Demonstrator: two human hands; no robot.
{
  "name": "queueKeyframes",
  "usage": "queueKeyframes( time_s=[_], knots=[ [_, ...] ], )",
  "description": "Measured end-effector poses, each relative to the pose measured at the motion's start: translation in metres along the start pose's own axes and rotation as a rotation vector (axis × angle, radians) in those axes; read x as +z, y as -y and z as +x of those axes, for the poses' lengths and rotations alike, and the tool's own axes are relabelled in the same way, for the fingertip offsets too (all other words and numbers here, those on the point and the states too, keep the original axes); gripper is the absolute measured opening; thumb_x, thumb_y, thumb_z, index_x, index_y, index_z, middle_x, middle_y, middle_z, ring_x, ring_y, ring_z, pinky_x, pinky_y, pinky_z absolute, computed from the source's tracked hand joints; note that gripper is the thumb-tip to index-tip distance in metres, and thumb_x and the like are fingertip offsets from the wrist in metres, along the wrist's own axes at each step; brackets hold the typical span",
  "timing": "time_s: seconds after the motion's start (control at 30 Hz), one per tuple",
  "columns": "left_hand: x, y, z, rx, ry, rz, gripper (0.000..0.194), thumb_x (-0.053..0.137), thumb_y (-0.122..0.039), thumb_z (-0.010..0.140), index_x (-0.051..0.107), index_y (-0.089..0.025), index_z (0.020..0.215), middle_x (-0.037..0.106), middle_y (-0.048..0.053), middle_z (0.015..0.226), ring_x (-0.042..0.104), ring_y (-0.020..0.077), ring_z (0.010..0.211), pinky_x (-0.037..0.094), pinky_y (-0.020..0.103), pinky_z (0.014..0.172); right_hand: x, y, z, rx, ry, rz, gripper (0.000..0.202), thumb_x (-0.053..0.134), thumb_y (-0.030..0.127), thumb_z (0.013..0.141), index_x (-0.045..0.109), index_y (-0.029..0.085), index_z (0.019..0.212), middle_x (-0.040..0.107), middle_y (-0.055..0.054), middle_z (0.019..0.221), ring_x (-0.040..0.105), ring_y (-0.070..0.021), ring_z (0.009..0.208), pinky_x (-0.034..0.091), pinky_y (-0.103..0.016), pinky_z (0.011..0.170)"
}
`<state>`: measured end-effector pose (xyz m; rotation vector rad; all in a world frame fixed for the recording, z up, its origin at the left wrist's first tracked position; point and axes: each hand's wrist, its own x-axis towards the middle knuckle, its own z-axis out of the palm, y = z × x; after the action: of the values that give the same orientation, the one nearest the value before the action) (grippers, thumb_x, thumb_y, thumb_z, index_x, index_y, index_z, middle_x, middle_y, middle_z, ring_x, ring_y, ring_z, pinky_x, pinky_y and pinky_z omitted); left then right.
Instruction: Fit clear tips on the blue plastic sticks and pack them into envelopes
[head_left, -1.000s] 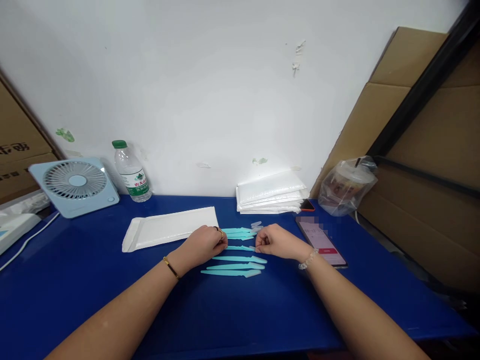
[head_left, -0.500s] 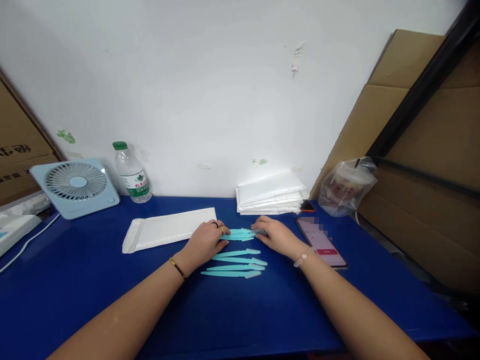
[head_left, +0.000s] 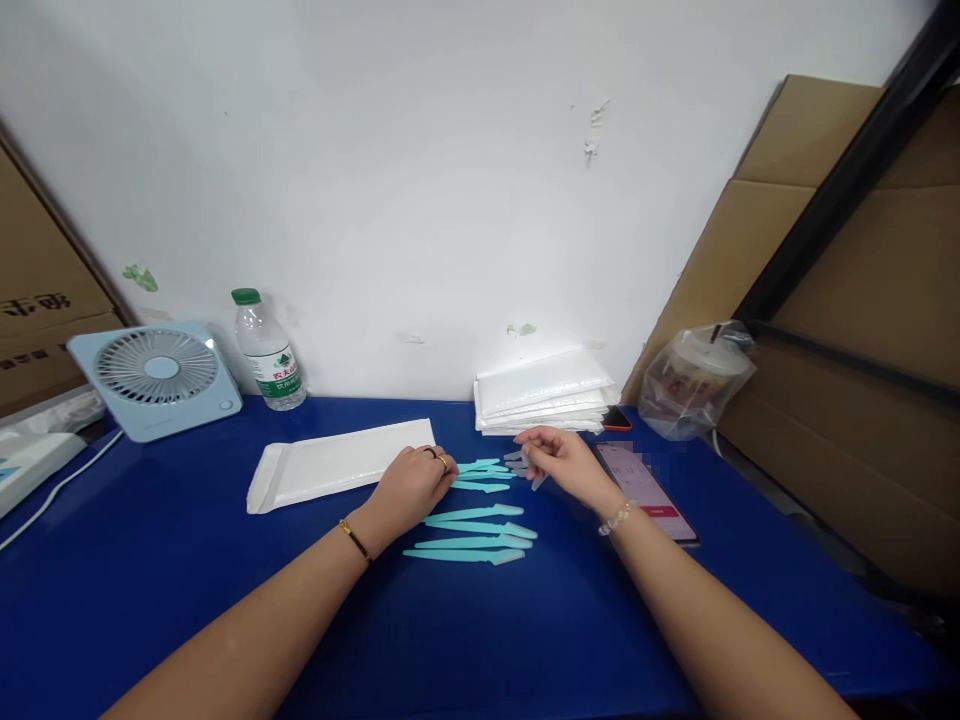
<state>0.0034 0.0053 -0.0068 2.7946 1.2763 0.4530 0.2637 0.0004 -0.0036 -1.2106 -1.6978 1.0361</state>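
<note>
Several turquoise razors (head_left: 484,475) lie in a bunch at mid-table, their left ends under the closed fingers of my left hand (head_left: 415,485). At their right ends are clear plastic caps (head_left: 516,460). My right hand (head_left: 566,465) pinches a small clear cap (head_left: 538,481) just right of the bunch. Nearer to me, several more turquoise razors (head_left: 472,543) are spread in a rough row on the blue table (head_left: 480,640). A white padded envelope (head_left: 345,460) lies flat, its right end beside my left hand.
White envelopes (head_left: 544,390) are stacked by the wall. A phone (head_left: 652,500) lies beside my right wrist, with a bagged cup (head_left: 694,385) behind. At the left stand a water bottle (head_left: 274,360) and a blue fan (head_left: 161,375).
My right hand has moved slightly right, off the bunched razors, with a clear cap in its fingers. The bunch has spread a little under my left hand. The view has tilted slightly.
</note>
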Motion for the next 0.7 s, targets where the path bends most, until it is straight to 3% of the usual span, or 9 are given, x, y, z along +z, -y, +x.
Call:
queueKeyframes(
  time_s=[0.1, 0.27, 0.47, 0.7],
  knots=[
    [-0.0023, 0.0025, 0.0, -0.028, -0.001, -0.061, 0.026, 0.04, -0.025, 0.091, 0.063, -0.019, 0.083, 0.066, 0.005, 0.086, 0.059, 0.017, 0.079, 0.042, 0.029, 0.072, -0.002, 0.0001, 0.0019, 0.047, 0.042, 0.133, 0.038, 0.065, 0.041, 0.076, 0.06, 0.013, 0.101, 0.067, -0.006, 0.077, 0.067, -0.0163, 0.071, 0.054, -0.028, 0.065],
    [-0.0072, 0.0054, -0.001, -0.075, -0.03, -0.152, 0.026, 0.038, -0.027, 0.091, 0.062, -0.019, 0.082, 0.067, 0.004, 0.088, 0.059, 0.0168, 0.078, 0.043, 0.028, 0.07, -0.0054, 0.0006, 0.0016, 0.099, 0.073, 0.03, 0.041, 0.065, 0.049, 0.074, 0.063, 0.01, 0.086, 0.064, -0.003, 0.059, 0.059, -0.0109, 0.045, 0.042, -0.019, 0.041],
    [-0.0089, 0.006, -0.0018, -0.101, -0.053, -0.166, 0.029, 0.037, -0.029, 0.091, 0.063, -0.019, 0.082, 0.066, 0.005, 0.086, 0.059, 0.0175, 0.078, 0.044, 0.029, 0.069, -0.0074, 0.0042, -0.0013, 0.097, 0.08, -0.108, 0.038, 0.064, 0.05, 0.074, 0.065, 0.012, 0.08, 0.061, -0.001, 0.054, 0.052, -0.0076, 0.037, 0.042, -0.019, 0.041],
    [-0.0081, 0.0059, -0.0019, -0.093, -0.047, -0.182, 0.027, 0.038, -0.029, 0.091, 0.061, -0.02, 0.08, 0.066, 0.003, 0.086, 0.059, 0.0171, 0.077, 0.043, 0.027, 0.069, -0.002, -0.0015, -0.0001, 0.075, 0.094, -0.125, 0.036, 0.062, 0.048, 0.076, 0.066, 0.013, 0.081, 0.061, 0.0, 0.056, 0.053, -0.0081, 0.038, 0.04, -0.019, 0.04]
  ],
)
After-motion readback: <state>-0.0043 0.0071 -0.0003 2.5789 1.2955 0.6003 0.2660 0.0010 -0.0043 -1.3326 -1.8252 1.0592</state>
